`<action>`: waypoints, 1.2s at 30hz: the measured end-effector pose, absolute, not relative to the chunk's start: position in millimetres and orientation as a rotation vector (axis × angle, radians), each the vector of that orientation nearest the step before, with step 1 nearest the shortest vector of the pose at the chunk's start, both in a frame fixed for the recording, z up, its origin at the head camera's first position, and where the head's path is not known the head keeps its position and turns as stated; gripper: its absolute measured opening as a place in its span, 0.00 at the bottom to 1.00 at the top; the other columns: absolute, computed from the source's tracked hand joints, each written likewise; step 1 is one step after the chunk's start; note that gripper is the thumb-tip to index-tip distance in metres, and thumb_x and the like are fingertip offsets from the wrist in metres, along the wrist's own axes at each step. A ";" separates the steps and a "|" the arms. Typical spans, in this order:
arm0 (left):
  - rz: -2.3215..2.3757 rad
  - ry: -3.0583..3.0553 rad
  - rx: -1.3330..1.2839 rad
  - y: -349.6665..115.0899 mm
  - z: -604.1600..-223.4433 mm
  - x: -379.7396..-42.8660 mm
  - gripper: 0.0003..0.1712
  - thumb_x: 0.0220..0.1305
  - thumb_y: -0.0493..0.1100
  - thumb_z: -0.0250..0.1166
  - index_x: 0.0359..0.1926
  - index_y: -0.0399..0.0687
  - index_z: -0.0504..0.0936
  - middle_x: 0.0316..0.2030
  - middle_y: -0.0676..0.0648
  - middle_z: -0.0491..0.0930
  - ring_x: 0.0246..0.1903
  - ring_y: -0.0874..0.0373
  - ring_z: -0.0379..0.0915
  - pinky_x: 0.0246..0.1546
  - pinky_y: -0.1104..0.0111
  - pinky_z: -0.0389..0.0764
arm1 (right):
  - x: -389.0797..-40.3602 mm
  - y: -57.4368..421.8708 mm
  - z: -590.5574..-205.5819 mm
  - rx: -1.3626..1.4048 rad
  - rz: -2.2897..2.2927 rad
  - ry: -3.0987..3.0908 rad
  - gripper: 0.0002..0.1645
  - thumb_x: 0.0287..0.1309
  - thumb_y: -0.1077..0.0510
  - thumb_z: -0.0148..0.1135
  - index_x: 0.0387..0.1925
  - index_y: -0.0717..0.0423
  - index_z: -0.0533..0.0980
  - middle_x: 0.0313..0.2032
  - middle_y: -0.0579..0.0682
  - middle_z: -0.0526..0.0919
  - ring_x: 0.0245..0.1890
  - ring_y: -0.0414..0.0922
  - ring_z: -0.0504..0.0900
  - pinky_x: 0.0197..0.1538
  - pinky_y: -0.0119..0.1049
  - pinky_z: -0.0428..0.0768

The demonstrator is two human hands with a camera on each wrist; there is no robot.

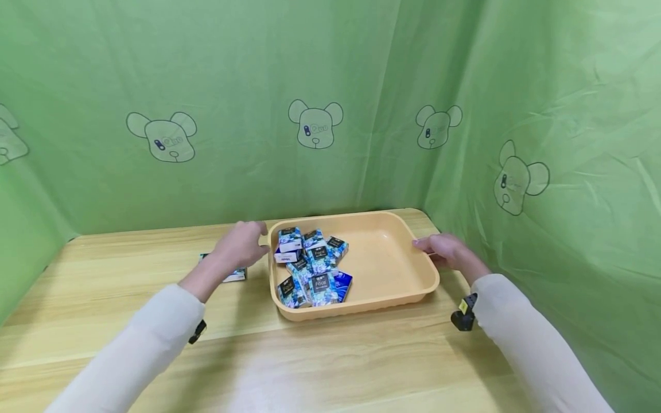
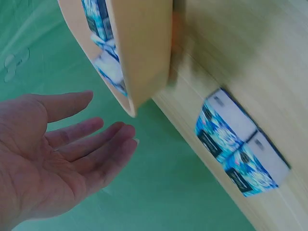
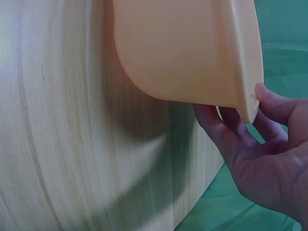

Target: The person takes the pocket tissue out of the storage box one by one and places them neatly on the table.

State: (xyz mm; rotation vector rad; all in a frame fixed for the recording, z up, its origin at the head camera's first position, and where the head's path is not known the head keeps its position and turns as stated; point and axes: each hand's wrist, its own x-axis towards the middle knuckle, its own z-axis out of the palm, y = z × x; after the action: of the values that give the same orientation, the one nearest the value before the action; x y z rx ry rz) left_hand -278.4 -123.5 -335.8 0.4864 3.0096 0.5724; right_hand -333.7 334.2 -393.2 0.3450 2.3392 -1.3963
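A peach-coloured plastic tray point(image 1: 384, 258) sits on the wooden table in the head view. Several small blue floral tissue packs point(image 1: 321, 261) are heaped in its left half. My right hand point(image 1: 446, 250) grips the tray's right rim, thumb on top and fingers underneath, as the right wrist view shows at the rim corner point(image 3: 250, 108). At the opposite end, my left hand point(image 1: 245, 244) is beside the left rim, its fingers loosely spread and holding nothing in the left wrist view. Two more tissue packs point(image 2: 240, 144) lie side by side on the table, partly hidden by my left forearm in the head view.
The wooden table point(image 1: 330, 361) extends in front of the tray and to its left. A green curtain point(image 1: 232, 69) with bear-head drawings hangs behind the table and along the right side, close to my right hand.
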 end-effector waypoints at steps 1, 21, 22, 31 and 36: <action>0.572 3.014 0.509 -120.3 -336.9 -278.6 0.21 0.67 0.39 0.66 0.57 0.31 0.79 0.55 0.31 0.82 0.43 0.42 0.84 0.47 0.55 0.86 | -333.7 334.5 -393.3 0.343 -1.396 2.339 0.36 0.70 0.52 0.60 0.69 0.71 0.65 0.44 0.50 0.85 0.37 0.39 0.86 0.48 0.37 0.87; 0.505 2.961 0.655 -57.0 -355.8 -259.0 0.15 0.66 0.38 0.68 0.51 0.36 0.82 0.41 0.41 0.86 0.33 0.53 0.81 0.35 0.63 0.87 | -333.9 336.4 -395.2 0.330 -1.402 2.351 0.32 0.69 0.51 0.60 0.64 0.71 0.69 0.40 0.47 0.85 0.36 0.39 0.86 0.46 0.36 0.87; 0.509 2.948 0.644 -55.5 -357.1 -258.9 0.14 0.66 0.37 0.67 0.51 0.35 0.82 0.39 0.42 0.85 0.32 0.53 0.80 0.33 0.64 0.86 | -333.8 336.4 -395.3 0.328 -1.402 2.350 0.32 0.69 0.51 0.60 0.64 0.71 0.69 0.40 0.47 0.85 0.36 0.39 0.86 0.46 0.36 0.87; 0.470 2.891 0.554 -47.4 -370.9 -259.3 0.14 0.69 0.41 0.66 0.51 0.37 0.82 0.37 0.44 0.84 0.30 0.56 0.76 0.30 0.68 0.82 | -333.7 335.8 -396.3 0.325 -1.408 2.343 0.32 0.70 0.52 0.59 0.65 0.71 0.68 0.40 0.47 0.85 0.37 0.39 0.86 0.46 0.36 0.87; 0.479 2.839 0.490 -45.3 -373.9 -257.8 0.11 0.68 0.38 0.64 0.49 0.37 0.82 0.33 0.44 0.82 0.26 0.56 0.75 0.23 0.69 0.78 | -333.8 336.0 -395.4 0.320 -1.405 2.341 0.32 0.70 0.51 0.59 0.65 0.71 0.69 0.39 0.46 0.85 0.37 0.39 0.86 0.46 0.36 0.87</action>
State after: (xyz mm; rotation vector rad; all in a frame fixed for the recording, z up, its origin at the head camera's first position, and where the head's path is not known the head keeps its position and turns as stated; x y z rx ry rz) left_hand -257.8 -45.3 -373.9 0.4899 2.8388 0.4793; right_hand -333.8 336.0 -395.4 0.3205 2.3407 -1.4047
